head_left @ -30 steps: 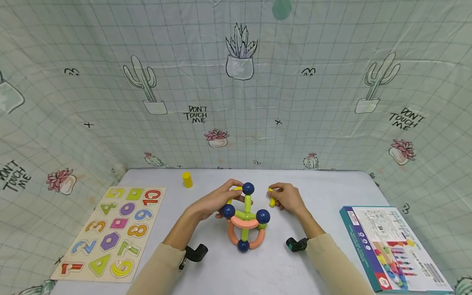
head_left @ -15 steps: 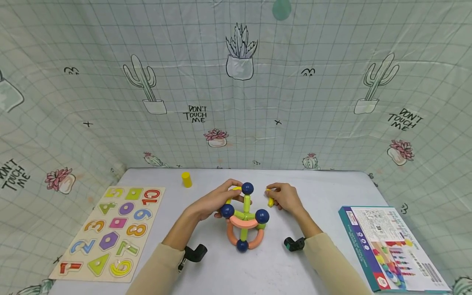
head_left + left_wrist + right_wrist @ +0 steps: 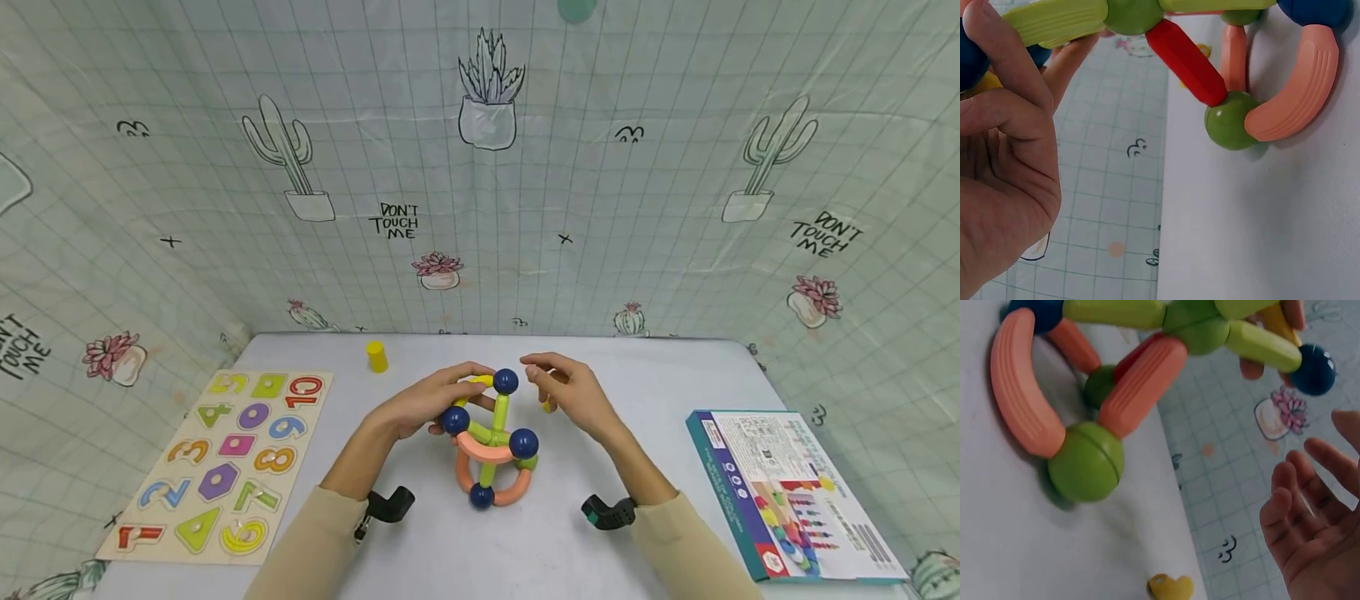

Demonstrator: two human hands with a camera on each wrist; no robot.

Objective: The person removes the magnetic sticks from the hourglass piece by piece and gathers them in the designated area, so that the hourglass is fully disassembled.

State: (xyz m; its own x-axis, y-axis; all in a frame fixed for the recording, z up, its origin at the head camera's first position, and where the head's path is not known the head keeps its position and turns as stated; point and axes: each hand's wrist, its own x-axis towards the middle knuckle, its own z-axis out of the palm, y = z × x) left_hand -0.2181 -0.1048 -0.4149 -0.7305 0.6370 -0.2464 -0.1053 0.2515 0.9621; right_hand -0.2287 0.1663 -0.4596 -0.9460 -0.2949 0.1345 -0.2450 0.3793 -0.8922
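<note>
A magnetic stick-and-ball structure [image 3: 491, 454] stands on the table, made of green and salmon sticks with blue and green balls. A red stick [image 3: 1188, 65] shows low in it in the left wrist view. My left hand [image 3: 420, 406] grips a yellow curved stick [image 3: 483, 380] at the back left of the structure, between two blue balls. On the other side, my right hand [image 3: 576, 398] is raised with loosely spread fingers and holds nothing. A small yellow piece with a hole [image 3: 1171, 587] lies on the table below it, mostly hidden by the hand in the head view.
A yellow cylinder [image 3: 377, 357] stands at the back left of the table. The wooden number and shape puzzle board [image 3: 217, 462] lies at the left. At the right is a flat toy box [image 3: 795, 492]. A printed cloth hangs behind the table.
My right hand has let go of the small yellow piece and opened. The structure has turned a little and shifted slightly left, with my left hand still gripping it.
</note>
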